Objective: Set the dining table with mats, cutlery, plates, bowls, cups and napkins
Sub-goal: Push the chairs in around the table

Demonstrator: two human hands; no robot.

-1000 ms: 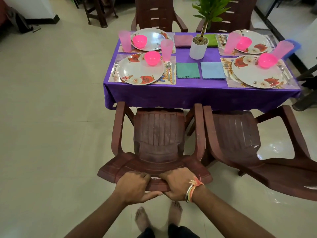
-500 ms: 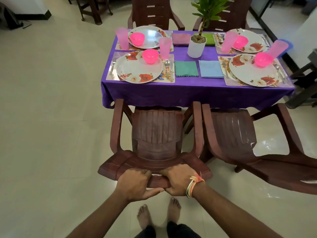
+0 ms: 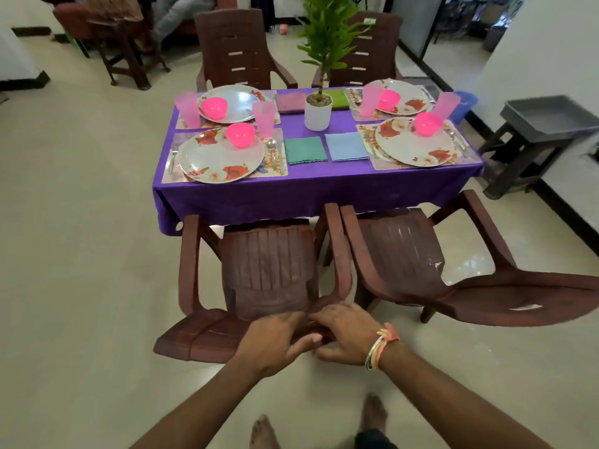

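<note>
L hand [image 3: 275, 343] & R hand [image 3: 345, 335], side by side, fingers curled over chair [image 3: 269, 264] back top: shoved fwd too hard, it'd prob snag tablecloth [image 3: 308, 192] just beyond, toppling tall cups [image 3: 263, 118] further ahead.

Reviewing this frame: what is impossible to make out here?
Head view: whether left hand and right hand grip the brown plastic chair's backrest; motion blur.
Green cloth napkin: partly behind white plant pot.
Second brown plastic chair: cut by right edge.
</note>
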